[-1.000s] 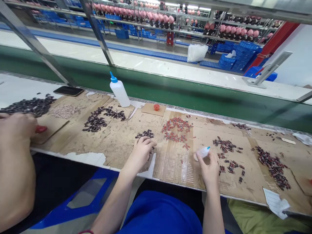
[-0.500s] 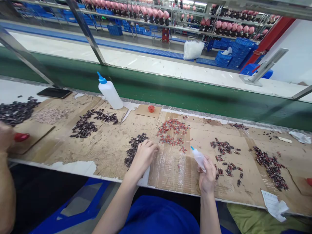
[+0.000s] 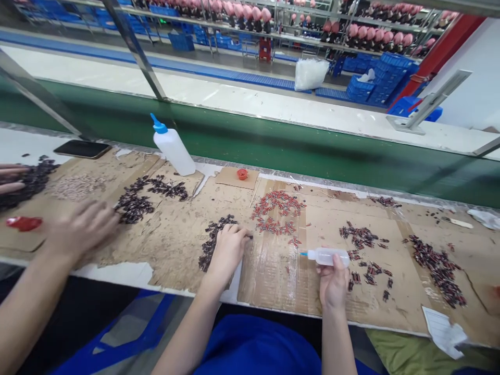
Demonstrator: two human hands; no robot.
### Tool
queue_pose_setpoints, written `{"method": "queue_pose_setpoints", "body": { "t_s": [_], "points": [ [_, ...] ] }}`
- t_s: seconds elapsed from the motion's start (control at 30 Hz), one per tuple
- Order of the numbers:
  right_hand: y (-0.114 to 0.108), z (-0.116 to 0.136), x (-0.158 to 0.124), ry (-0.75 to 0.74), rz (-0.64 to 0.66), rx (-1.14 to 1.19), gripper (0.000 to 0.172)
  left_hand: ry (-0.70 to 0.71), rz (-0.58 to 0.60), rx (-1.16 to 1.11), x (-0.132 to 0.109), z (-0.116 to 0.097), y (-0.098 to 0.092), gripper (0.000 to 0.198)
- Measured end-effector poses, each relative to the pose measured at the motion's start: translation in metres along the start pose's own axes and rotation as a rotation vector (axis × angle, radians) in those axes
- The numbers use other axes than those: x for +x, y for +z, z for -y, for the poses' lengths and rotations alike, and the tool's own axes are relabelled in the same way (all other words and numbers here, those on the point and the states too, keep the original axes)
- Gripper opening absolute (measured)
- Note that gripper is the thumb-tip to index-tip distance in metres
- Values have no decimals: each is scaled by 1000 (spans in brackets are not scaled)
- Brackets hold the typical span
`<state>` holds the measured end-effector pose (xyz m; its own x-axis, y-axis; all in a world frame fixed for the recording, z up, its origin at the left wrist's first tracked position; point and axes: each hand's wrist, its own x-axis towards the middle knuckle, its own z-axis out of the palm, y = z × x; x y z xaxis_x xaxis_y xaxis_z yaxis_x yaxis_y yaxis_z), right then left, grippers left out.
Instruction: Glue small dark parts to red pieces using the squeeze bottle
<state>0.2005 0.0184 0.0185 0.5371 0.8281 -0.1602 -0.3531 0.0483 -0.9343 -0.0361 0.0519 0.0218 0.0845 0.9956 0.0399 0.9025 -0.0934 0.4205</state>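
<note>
My right hand (image 3: 335,284) is closed around a small clear squeeze bottle (image 3: 328,256) with a blue nozzle, lying nearly level and pointing left. My left hand (image 3: 231,244) hovers at the right edge of a pile of small dark pieces (image 3: 211,245). Its fingertips are pinched on a tiny dark piece (image 3: 250,237), too small to make out well. Between and beyond my hands lies a ring of small red-and-silver parts (image 3: 278,225) on the cardboard (image 3: 269,281).
A co-worker's hands (image 3: 84,229) are at the left, near a red object (image 3: 24,223). A large white bottle (image 3: 174,151) leans at the back, beside a phone (image 3: 83,149) and a red cup (image 3: 242,174). Dark-and-red clusters (image 3: 437,271) lie right.
The squeeze bottle has swung from steeply tilted to nearly level in my right hand. My left hand has barely moved. The co-worker's hands have come further into view at the left.
</note>
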Motion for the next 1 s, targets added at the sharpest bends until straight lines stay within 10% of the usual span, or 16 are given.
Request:
{"method": "queue_pose_setpoints", "body": {
  "t_s": [0.47, 1.0],
  "points": [
    [2, -12, -19, -114, -12, -296, 38, 272, -116, -360, -17, -39, 57, 19],
    [9, -18, -23, -311, 42, -550, 33, 67, -11, -499, -16, -40, 50, 26]
  ]
}}
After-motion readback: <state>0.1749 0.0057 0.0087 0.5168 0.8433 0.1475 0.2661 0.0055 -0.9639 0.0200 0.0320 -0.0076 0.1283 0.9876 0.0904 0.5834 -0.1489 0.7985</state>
